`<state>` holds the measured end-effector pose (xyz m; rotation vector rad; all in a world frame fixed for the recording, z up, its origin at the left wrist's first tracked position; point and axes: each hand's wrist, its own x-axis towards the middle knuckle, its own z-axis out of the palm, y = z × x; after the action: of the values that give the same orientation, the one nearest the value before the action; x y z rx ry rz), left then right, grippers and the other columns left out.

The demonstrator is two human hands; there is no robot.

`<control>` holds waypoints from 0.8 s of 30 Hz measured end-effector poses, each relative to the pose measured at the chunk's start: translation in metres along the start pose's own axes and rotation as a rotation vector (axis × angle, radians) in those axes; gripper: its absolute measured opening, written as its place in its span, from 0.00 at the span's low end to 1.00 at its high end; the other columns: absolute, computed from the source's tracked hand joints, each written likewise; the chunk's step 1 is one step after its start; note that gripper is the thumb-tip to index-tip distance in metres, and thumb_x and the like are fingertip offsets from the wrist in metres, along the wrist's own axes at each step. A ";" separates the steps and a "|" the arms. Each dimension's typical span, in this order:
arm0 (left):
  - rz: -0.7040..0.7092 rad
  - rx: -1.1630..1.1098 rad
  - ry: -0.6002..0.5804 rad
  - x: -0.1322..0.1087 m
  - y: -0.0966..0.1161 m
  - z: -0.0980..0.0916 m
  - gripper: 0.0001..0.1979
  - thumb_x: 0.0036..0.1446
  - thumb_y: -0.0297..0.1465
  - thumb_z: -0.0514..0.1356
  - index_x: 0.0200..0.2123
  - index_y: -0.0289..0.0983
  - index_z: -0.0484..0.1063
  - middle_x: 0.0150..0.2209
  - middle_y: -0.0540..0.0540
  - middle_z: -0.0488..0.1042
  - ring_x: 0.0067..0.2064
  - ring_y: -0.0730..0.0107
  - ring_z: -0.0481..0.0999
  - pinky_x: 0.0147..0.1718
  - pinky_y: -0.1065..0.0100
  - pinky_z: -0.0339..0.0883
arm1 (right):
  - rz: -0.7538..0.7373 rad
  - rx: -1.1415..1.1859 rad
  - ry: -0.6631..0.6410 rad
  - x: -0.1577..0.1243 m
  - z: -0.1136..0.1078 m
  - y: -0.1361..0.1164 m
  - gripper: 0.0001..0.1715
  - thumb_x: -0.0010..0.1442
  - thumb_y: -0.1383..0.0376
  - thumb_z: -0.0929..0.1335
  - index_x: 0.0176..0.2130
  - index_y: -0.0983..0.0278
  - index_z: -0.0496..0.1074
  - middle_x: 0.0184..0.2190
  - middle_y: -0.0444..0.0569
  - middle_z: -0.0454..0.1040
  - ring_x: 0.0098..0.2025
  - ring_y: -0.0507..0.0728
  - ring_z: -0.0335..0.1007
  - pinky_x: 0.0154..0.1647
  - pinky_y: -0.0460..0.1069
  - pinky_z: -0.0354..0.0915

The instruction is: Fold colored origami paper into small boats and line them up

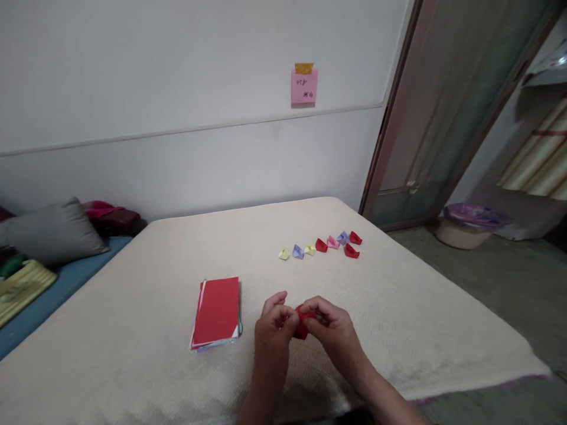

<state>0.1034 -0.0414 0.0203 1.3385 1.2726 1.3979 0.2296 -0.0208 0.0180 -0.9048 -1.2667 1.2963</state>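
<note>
A small folded piece of red paper (301,329) is pinched between my two hands near the front of the cloth-covered surface. My left hand (275,324) grips its left side with thumb and forefinger, the other fingers partly raised. On its right side, my right hand (330,324) holds it between thumb and fingertips. The fingers hide part of the paper's shape. To the left lies a stack of coloured paper (218,310) with a red sheet on top. Farther back stands a row of several small folded paper boats (321,245) in yellow, purple, red and pink.
The surface carries a cream cloth (133,307). At the far left are a grey pillow (55,230) and a yellow-green item (26,289). A pink note (304,87) is taped to the wall. A lined basin (465,230) stands on the floor at right.
</note>
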 end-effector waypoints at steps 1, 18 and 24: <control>-0.001 -0.005 -0.011 0.000 0.000 0.000 0.12 0.54 0.29 0.57 0.20 0.37 0.72 0.39 0.40 0.73 0.58 0.54 0.61 0.49 0.60 0.60 | -0.001 -0.001 -0.006 0.000 0.000 0.000 0.06 0.47 0.75 0.66 0.25 0.65 0.71 0.19 0.41 0.71 0.22 0.50 0.66 0.24 0.44 0.62; -0.285 -0.340 0.011 0.002 -0.007 -0.001 0.14 0.53 0.39 0.60 0.39 0.38 0.68 0.38 0.44 0.72 0.40 0.63 0.71 0.35 0.67 0.63 | 0.107 0.001 -0.088 0.004 -0.009 0.001 0.07 0.42 0.75 0.65 0.23 0.66 0.71 0.17 0.39 0.69 0.21 0.48 0.59 0.23 0.43 0.55; -0.456 -0.636 -0.270 0.000 -0.011 -0.006 0.11 0.51 0.35 0.63 0.24 0.33 0.67 0.23 0.49 0.67 0.27 0.73 0.66 0.29 0.69 0.59 | 0.177 0.128 -0.186 0.003 -0.012 0.001 0.10 0.43 0.75 0.65 0.29 0.66 0.71 0.21 0.42 0.72 0.23 0.50 0.63 0.26 0.45 0.57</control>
<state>0.0961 -0.0407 0.0094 0.7111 0.7843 1.1129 0.2403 -0.0158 0.0158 -0.8345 -1.2512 1.6136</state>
